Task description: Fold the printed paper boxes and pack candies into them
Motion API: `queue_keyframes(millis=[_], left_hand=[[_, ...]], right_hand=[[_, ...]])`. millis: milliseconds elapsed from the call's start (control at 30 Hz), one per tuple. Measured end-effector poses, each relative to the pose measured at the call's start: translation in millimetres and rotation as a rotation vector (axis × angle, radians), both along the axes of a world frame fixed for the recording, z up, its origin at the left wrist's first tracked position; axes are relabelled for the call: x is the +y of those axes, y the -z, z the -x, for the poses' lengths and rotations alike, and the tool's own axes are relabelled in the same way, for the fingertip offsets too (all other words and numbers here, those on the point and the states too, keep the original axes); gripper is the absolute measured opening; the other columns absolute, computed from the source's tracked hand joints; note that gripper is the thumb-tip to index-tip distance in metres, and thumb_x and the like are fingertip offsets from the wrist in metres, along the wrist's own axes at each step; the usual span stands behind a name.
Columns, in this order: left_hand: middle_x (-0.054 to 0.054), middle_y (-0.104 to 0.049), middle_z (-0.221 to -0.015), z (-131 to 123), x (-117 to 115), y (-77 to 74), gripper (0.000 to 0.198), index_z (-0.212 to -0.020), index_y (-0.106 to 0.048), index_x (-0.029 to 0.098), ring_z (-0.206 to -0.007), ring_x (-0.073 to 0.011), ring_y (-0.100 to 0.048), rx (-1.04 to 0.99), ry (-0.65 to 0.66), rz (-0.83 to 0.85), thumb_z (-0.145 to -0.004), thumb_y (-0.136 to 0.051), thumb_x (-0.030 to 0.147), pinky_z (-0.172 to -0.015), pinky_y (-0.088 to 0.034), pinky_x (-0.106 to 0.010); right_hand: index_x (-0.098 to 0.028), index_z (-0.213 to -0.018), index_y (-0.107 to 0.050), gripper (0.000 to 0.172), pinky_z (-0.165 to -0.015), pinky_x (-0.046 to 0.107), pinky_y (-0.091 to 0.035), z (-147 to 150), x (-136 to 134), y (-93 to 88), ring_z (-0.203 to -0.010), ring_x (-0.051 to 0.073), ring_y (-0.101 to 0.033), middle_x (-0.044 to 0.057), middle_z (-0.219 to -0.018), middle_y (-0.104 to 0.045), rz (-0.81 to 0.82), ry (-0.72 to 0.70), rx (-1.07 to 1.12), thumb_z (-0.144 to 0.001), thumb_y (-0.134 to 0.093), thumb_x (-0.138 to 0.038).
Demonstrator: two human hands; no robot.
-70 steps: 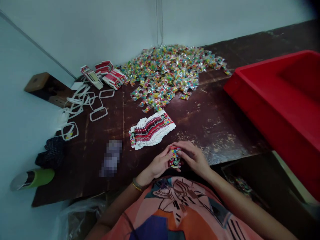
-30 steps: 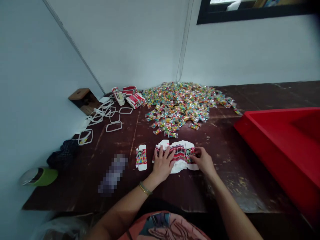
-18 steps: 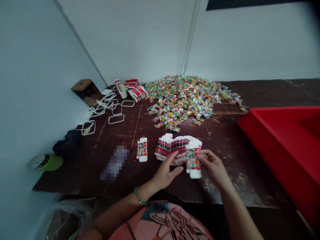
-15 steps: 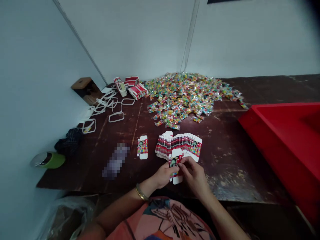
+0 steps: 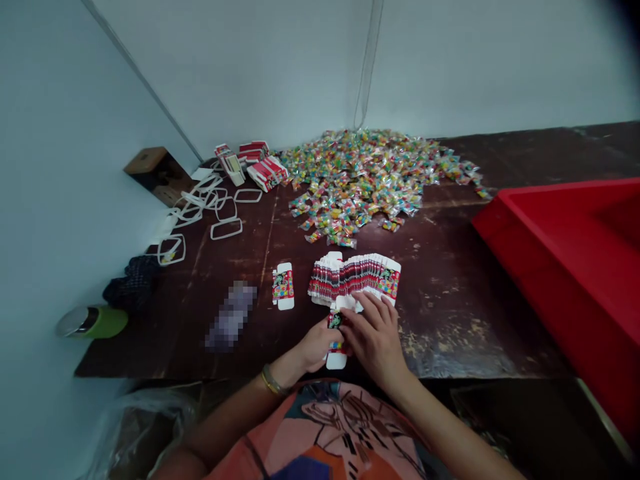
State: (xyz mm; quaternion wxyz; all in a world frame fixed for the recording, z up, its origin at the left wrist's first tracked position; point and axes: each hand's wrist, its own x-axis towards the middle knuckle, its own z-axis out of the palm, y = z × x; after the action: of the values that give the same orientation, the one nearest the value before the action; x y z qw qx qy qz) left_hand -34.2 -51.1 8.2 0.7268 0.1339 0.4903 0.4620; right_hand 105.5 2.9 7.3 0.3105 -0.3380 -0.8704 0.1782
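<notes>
A small printed carton (image 5: 337,361) with white flaps is held low over the table's near edge. My left hand (image 5: 319,343) grips its left side, thumb across the front. My right hand (image 5: 375,333) lies over its right side, fingers bent and spread, fingertips at the upper part of the carton. Just beyond, a fanned row of flat printed cartons (image 5: 350,277) rests on the table. To the left of that row lies a single flat carton (image 5: 283,287).
Wrapped candies (image 5: 370,173) are heaped at the back. A red tray (image 5: 565,267) stands right. White bands (image 5: 226,229), printed boxes (image 5: 269,173), a brown box (image 5: 157,175), dark cloth (image 5: 131,285) and a green-lidded container (image 5: 107,321) are on the left.
My right hand has opened out from a pinch and now covers more of the carton. The held carton has shifted slightly left. The whole view has shifted a little.
</notes>
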Motion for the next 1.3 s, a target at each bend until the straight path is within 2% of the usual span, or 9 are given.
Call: queue_keyframes(millis=[167,367,533,633,733,833,933,1133,1300], left_hand=[[0.004,-0.057,-0.054,2,-10,3.5,0.045,-0.105,-0.053,0.013,-0.047,-0.0112,-0.052,0.133,0.042,-0.107,-0.061,-0.052,0.011,-0.049,-0.039,-0.022],[0.003,-0.06,-0.068,5,-9,7.8,0.077,-0.137,-0.039,0.018,-0.056,-0.0085,-0.05,0.162,0.066,-0.203,-0.064,-0.064,0.012,-0.056,-0.037,-0.021],[-0.001,-0.064,-0.077,27,3,6.3,0.051,-0.108,-0.062,0.014,-0.062,-0.0099,-0.054,0.099,-0.144,-0.105,-0.057,-0.065,0.01,-0.058,-0.04,-0.021],[-0.002,-0.065,-0.066,31,2,2.1,0.037,-0.095,-0.062,0.01,-0.057,-0.0133,-0.059,0.05,-0.051,-0.045,-0.058,-0.064,0.01,-0.059,-0.046,-0.025],[-0.002,-0.065,-0.062,22,-4,1.4,0.039,-0.103,-0.058,0.011,-0.053,-0.0159,-0.062,-0.044,0.063,-0.043,-0.065,-0.065,0.016,-0.059,-0.05,-0.03],[0.001,-0.063,-0.062,12,-8,3.8,0.05,-0.115,-0.052,0.015,-0.048,-0.0157,-0.061,-0.063,0.048,-0.036,-0.068,-0.066,0.021,-0.054,-0.049,-0.028],[0.001,-0.064,-0.068,6,-9,6.0,0.061,-0.126,-0.046,0.019,-0.051,-0.0133,-0.061,-0.011,0.014,-0.047,-0.069,-0.068,0.021,-0.053,-0.047,-0.024],[-0.001,-0.064,-0.066,8,-11,3.1,0.036,-0.103,-0.059,0.012,-0.056,-0.0109,-0.057,0.112,0.206,-0.173,-0.07,-0.068,0.024,-0.057,-0.045,-0.022],[-0.007,-0.066,-0.074,15,-13,-6.7,0.031,-0.083,-0.063,0.011,-0.061,-0.0144,-0.06,-0.145,0.533,-0.178,-0.064,-0.073,0.033,-0.059,-0.047,-0.025]], right_hand=[[-0.025,-0.104,-0.061,0.023,-0.1,0.05,-0.034,-1,5,2.4,-0.124,0.03,-0.042,0.009,-0.132,-0.052,0.185,-0.053,0.061,-0.082,-0.064,-0.029],[-0.02,-0.07,-0.061,0.018,-0.101,0.048,-0.036,-4,24,-12.6,-0.129,0.028,-0.038,0.007,-0.136,-0.049,0.489,-0.344,0.008,-0.08,-0.067,-0.034],[-0.028,-0.095,-0.067,0.013,-0.106,0.06,-0.019,1,19,-15.1,-0.133,0.032,-0.031,0.005,-0.142,-0.044,0.251,-0.34,-0.09,-0.083,-0.065,-0.031],[-0.026,-0.103,-0.064,0.018,-0.104,0.053,-0.03,3,18,-11.3,-0.126,0.029,-0.042,0.008,-0.138,-0.046,0.237,-0.141,0.043,-0.087,-0.058,-0.03],[-0.028,-0.105,-0.064,0.019,-0.105,0.052,-0.029,2,18,-6.0,-0.124,0.028,-0.043,0.005,-0.131,-0.054,0.181,-0.093,0.064,-0.087,-0.058,-0.027],[-0.031,-0.099,-0.067,0.019,-0.109,0.055,-0.019,1,15,-2.7,-0.126,0.028,-0.041,0.001,-0.122,-0.062,0.104,-0.134,0.014,-0.086,-0.058,-0.021],[-0.026,-0.091,-0.066,0.009,-0.106,0.055,-0.025,-1,14,-4.1,-0.128,0.03,-0.039,0.004,-0.127,-0.058,0.197,-0.157,0.012,-0.083,-0.061,-0.026],[-0.022,-0.08,-0.07,0.017,-0.102,0.054,-0.032,-4,32,-14.3,-0.125,0.03,-0.043,0.007,-0.135,-0.051,0.467,-0.485,-0.157,-0.086,-0.059,-0.033],[-0.021,-0.083,-0.071,0.024,-0.094,0.036,-0.046,-9,47,-35.7,-0.112,0.021,-0.056,0.006,-0.133,-0.049,0.806,-0.772,-0.08,-0.089,-0.055,-0.038]])
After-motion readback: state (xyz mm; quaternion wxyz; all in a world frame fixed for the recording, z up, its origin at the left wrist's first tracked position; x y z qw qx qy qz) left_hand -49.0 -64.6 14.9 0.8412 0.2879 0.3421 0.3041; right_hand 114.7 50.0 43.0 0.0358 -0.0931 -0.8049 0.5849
